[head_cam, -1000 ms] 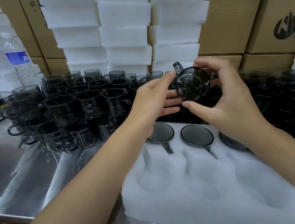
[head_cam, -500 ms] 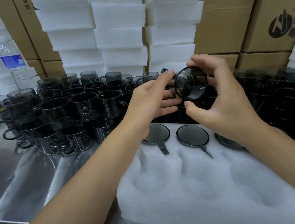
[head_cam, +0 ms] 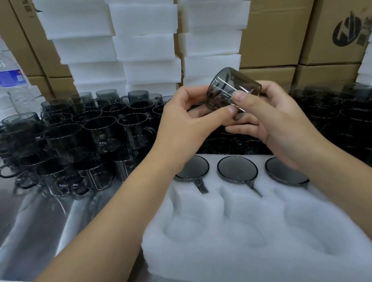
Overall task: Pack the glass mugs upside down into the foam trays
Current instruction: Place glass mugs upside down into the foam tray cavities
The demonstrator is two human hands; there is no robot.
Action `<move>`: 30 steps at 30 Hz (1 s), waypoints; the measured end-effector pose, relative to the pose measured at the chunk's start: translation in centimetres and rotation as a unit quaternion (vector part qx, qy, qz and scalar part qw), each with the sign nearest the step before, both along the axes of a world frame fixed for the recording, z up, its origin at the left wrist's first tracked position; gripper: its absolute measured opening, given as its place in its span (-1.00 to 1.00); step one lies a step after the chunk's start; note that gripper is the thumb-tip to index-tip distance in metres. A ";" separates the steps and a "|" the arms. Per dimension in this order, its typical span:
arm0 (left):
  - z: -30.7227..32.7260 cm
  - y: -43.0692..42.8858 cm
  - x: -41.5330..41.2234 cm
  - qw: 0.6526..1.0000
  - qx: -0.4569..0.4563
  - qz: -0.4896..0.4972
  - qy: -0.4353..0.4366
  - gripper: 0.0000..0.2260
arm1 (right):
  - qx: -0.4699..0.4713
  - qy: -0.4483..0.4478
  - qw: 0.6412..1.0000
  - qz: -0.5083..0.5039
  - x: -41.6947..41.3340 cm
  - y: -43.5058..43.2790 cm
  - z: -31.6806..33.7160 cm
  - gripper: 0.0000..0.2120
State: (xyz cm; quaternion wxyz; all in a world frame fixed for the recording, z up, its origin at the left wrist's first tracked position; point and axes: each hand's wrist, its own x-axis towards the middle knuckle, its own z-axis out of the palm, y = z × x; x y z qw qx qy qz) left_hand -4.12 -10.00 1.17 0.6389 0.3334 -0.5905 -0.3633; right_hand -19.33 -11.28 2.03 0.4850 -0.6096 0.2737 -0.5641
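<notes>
A mug [head_cam: 227, 85] held in both hands above the foam tray [head_cam: 269, 257].

Loose mugs [head_cam: 67, 137] crowd the worktop [head_cam: 26, 233] at left. The left hand [head_cam: 188, 127] and right hand [head_cam: 277, 121] pinch the mug tilted, base uppermost, likely lining it up for an empty pocket. Three packed mugs [head_cam: 237, 169] sit inverted behind.

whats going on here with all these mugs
A person holds one smoky glass mug tilted in the air, the left hand and right hand both gripping it, above a white foam tray. In the tray's far row, three mugs already sit upside down; the nearer pockets are empty. Many loose mugs crowd the metal table beside it.
</notes>
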 end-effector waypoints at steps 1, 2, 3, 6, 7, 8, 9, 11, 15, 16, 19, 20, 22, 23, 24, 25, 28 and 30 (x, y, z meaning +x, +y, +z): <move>0.2 0.2 0.2 1.000 -0.002 0.002 -0.027 -0.66 | -0.001 -0.006 1.000 0.008 0.0 0.0 0.0 -0.61; 0.4 0.5 0.5 0.998 -0.004 0.003 -0.068 -0.64 | -0.001 -0.008 1.000 0.012 0.0 0.0 -0.1 -0.63; 0.6 1.0 1.2 0.992 -0.003 0.008 -0.125 -0.59 | 0.000 -0.006 1.000 0.013 -0.1 -0.1 0.0 -0.64; 0.2 3.7 4.7 0.961 0.021 0.029 -0.273 -0.32 | 0.016 0.036 0.999 0.000 -0.4 -0.1 0.4 -0.66; -0.2 5.0 5.8 0.958 0.023 0.024 -0.285 -0.32 | 0.018 0.069 0.997 0.001 -0.6 0.0 0.6 -0.66; -0.7 6.4 6.6 0.960 0.020 0.012 -0.279 -0.35 | 0.020 0.104 0.994 0.011 -0.7 0.1 0.8 -0.63; -1.3 7.6 7.1 0.964 0.015 0.003 -0.264 -0.38 | 0.020 0.134 0.990 0.029 -0.9 0.4 1.0 -0.58; -2.9 8.9 7.7 0.974 0.005 0.001 -0.228 -0.40 | 0.008 0.182 0.980 0.083 -1.0 1.1 1.6 -0.50; -5.0 9.7 6.9 0.985 0.018 -0.045 -0.166 -0.16 | -0.050 0.271 0.942 0.192 0.0 3.3 2.8 -0.49; -5.2 9.9 6.6 0.985 0.014 -0.064 -0.162 -0.10 | -0.068 0.293 0.930 0.211 0.3 3.9 2.9 -0.49; -6.0 10.2 6.0 0.981 0.004 -0.086 -0.171 -0.08 | -0.152 0.392 0.882 0.214 1.2 5.3 2.8 -0.61; -6.2 10.3 6.0 0.984 0.014 -0.083 -0.160 -0.03 | -0.174 0.415 0.868 0.212 1.5 5.7 2.7 -0.71; -6.7 10.6 6.1 0.986 0.025 -0.064 -0.152 0.06 | -0.203 0.440 0.848 0.213 2.0 6.2 2.5 -0.83; -6.8 10.7 6.2 0.985 0.021 -0.055 -0.162 0.07 | -0.213 0.454 0.838 0.213 2.1 6.5 2.5 -0.81; -6.9 10.7 6.2 0.983 0.014 -0.051 -0.175 0.07 | -0.226 0.469 0.828 0.209 2.2 6.7 2.5 -0.74; -7.0 10.7 6.1 0.981 0.007 -0.048 -0.186 0.05 | -0.241 0.477 0.820 0.204 2.2 6.9 2.6 -0.62; -6.9 10.7 6.0 0.980 -0.004 -0.039 -0.194 -0.03 | -0.243 0.483 0.821 0.183 2.4 7.4 2.7 -0.37; -7.0 10.6 6.0 0.980 -0.011 -0.037 -0.197 -0.04 | -0.237 0.493 0.819 0.174 2.7 7.7 2.6 -0.38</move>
